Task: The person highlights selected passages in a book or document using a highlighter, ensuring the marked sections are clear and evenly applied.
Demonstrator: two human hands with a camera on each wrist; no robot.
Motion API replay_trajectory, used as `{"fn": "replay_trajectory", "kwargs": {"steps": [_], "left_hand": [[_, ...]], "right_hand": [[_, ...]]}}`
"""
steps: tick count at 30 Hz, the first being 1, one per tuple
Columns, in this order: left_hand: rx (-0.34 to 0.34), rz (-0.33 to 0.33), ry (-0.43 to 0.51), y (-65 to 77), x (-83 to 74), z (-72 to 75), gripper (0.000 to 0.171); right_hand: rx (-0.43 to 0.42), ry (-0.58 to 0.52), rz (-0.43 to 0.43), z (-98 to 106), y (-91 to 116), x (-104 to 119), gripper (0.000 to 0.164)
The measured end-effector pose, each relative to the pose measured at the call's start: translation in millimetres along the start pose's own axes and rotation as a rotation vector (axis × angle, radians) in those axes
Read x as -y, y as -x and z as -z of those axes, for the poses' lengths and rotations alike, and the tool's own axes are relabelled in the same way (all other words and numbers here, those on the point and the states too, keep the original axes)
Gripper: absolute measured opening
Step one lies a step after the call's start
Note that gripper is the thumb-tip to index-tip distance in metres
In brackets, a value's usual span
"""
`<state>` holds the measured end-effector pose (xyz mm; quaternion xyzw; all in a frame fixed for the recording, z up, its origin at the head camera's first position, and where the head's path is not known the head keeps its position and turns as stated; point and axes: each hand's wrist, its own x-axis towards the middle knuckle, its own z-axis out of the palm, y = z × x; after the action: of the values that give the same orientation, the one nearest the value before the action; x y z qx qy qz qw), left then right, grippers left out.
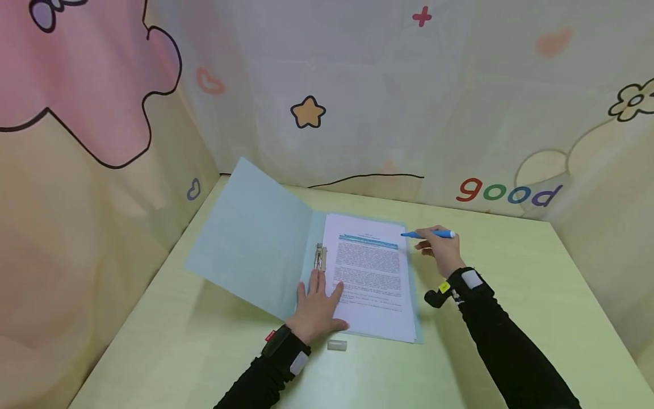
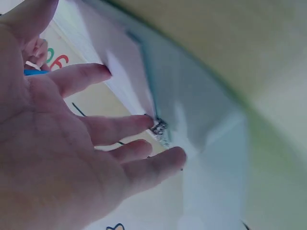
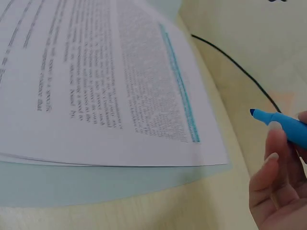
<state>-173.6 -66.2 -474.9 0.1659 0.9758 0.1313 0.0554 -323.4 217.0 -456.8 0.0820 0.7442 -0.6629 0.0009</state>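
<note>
A pale blue folder (image 1: pixel 255 233) lies open on the table, its front cover raised at a slant to the left. Printed sheets (image 1: pixel 375 318) sit inside, beside a metal clip (image 1: pixel 320 258) at the spine. Near the top of the page, lines of text carry a blue highlighted band (image 1: pixel 369 241). My left hand (image 1: pixel 315 311) rests with spread fingers across the sheets' lower left edge and the spine. In my right hand (image 1: pixel 443 251) a blue highlighter (image 3: pixel 290 128) is pinched, uncapped, its dark tip above the page's upper right edge.
A small grey cylindrical piece (image 1: pixel 337 345) lies on the pale yellow table (image 1: pixel 516 272), just below the folder's front edge. Printed fabric curtains (image 1: pixel 378 130) enclose the table at the back and sides.
</note>
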Motion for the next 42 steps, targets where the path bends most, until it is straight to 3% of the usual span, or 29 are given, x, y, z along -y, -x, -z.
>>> {"fn": "replay_trajectory", "kwargs": {"steps": [5, 9, 13, 17, 23, 42], "left_hand": [[0.005, -0.059, -0.09, -9.1, -11.5, 0.8, 0.079], [0.078, -0.088, -0.072, -23.8, -34.8, -1.3, 0.082], [0.122, -0.019, -0.07, -39.7, -61.5, -7.1, 0.094], [0.118, 0.08, -0.142, -52.5, -74.2, -21.2, 0.105], [0.139, 0.101, -0.205, -53.5, -78.2, -29.7, 0.115], [0.225, 0.086, -0.14, -53.5, -77.5, -23.0, 0.102]], "right_hand": [[0.021, -0.164, 0.013, 12.7, 8.2, 5.6, 0.026], [0.019, -0.203, 0.006, 15.9, 12.5, 6.8, 0.024], [0.003, -0.209, -0.003, 15.2, 15.1, 7.3, 0.025], [0.007, -0.214, -0.003, 12.1, 16.6, 9.2, 0.028], [0.013, -0.225, -0.003, 12.7, 19.3, 9.7, 0.029], [0.013, -0.246, -0.011, 26.3, 25.8, 15.9, 0.021]]}}
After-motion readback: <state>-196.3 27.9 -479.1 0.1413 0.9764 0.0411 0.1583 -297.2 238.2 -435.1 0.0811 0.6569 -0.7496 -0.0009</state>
